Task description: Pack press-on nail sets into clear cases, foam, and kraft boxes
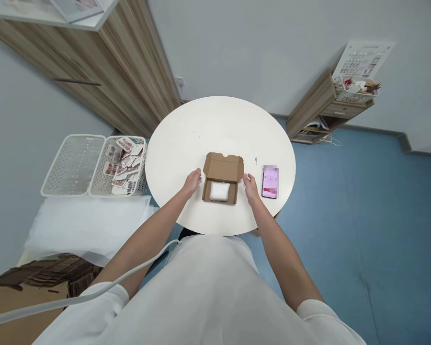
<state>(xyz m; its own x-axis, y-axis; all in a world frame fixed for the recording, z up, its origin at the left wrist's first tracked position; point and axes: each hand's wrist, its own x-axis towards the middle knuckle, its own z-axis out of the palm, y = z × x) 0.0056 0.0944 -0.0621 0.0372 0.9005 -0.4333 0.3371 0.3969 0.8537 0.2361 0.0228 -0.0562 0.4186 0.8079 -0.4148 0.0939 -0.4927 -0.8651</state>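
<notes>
A small brown cardboard mailer box stands on the round white table with its lid tipped back. Inside its tray lies a white wrapped packet, whose contents I cannot make out. My left hand is just left of the box, fingers loosely bent and open, with a narrow gap to the lid's side flap. On the other side my right hand is close against the lid's right edge, fingers parted and holding nothing; whether it touches the cardboard is hard to tell.
A phone with a lit pink screen lies right of my right hand. Left of the table are a white basket of small printed cards and another basket. White sheets lie below them. A white cable crosses my left arm.
</notes>
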